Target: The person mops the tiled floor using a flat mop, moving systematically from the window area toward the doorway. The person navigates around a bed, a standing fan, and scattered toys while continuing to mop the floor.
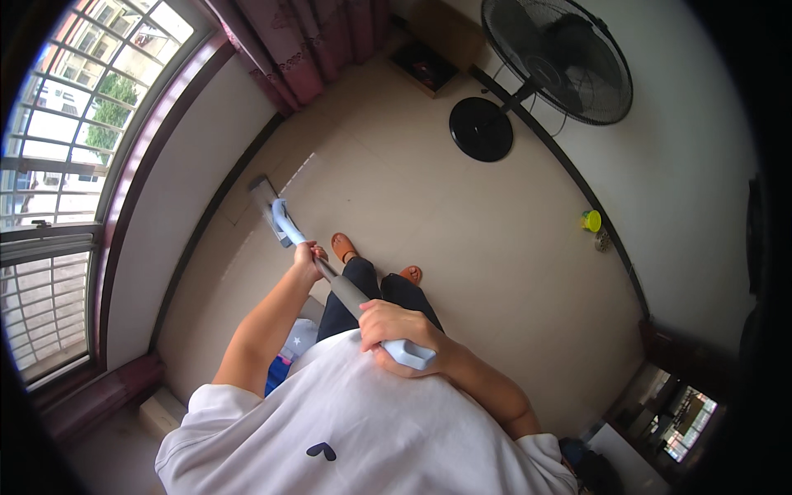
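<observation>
A flat mop with a grey pole (350,296) slants across the front of my body. My left hand (308,258) is wrapped around its lower part, just above the light blue neck (285,221). Higher up, my right hand (399,329) grips the pole beside the light blue end cap (409,354). The mop head (270,210), grey and slightly blurred, is at the tiled floor (371,167) near the window-side wall. Its underside is hidden.
A black standing fan (481,129) and an open box (424,67) stand at the far side. By the right wall sit a yellow tub (591,221) and a small perforated object (601,241). Pink curtains (297,49) hang near the barred window (62,136). My sandalled feet (342,246) are close to the mop.
</observation>
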{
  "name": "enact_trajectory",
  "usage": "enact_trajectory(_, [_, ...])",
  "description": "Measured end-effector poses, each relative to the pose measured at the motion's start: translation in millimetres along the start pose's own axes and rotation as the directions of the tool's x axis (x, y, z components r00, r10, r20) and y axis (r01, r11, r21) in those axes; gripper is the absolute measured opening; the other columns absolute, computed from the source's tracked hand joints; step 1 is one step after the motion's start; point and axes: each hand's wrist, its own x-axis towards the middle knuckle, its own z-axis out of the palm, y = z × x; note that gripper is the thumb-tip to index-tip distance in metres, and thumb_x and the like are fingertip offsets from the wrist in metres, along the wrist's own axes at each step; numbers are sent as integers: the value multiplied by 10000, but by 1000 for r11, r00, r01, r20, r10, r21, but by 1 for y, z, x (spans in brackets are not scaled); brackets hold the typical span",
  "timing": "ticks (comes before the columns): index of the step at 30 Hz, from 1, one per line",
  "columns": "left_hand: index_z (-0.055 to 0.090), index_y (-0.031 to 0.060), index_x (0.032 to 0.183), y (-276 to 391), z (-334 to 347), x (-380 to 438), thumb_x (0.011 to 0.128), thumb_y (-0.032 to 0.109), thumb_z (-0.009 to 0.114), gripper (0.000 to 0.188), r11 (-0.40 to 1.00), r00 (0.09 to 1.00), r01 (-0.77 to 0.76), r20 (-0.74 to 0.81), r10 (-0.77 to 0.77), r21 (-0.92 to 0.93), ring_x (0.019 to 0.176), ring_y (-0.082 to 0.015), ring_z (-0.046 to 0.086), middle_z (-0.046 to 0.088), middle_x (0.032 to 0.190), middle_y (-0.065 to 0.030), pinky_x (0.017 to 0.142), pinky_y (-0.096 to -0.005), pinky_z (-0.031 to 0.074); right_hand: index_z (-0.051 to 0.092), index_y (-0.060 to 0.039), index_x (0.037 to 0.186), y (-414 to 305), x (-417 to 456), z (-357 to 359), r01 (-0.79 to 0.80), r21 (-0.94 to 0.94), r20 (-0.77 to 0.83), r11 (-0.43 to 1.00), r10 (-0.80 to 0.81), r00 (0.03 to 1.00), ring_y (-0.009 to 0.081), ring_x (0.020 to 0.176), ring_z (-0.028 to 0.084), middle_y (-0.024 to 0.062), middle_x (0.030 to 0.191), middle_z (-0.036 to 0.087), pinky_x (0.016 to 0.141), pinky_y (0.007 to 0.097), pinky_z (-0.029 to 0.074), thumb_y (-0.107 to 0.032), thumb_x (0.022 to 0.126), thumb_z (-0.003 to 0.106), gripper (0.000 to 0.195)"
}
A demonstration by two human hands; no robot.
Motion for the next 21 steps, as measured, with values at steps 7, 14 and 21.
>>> enact_trajectory(7, [398,125,755,-197,95,-76,885,66,475,162,938,983,-59,-142,113,341,455,-72,425,425,614,9,445,-221,424,619,-31,699,-94,-90,-81,-74,-213,-290,974,10,957,256,697,644,93,693,613,794,450,548,69,608,567,144])
enact_trajectory(14, [363,120,719,-357,114,-122,905,107,507,236,763,904,374,-23,-427,526,442,-114,406,371,558,7,439,-236,399,641,-51,688,-194,-121,-80,-42,-547,-222,836,-97,970,186,533,622,53,624,630,550,376,556,-36,648,613,51])
enact_trajectory(21, [365,127,683,-361,113,-59,936,135,483,280,632,630,698,132,-765,336,452,-75,410,410,551,35,422,-187,405,655,-29,731,-152,-86,-69,-118,-411,-69,904,98,993,255,551,615,73,641,615,562,333,552,-8,540,679,194])
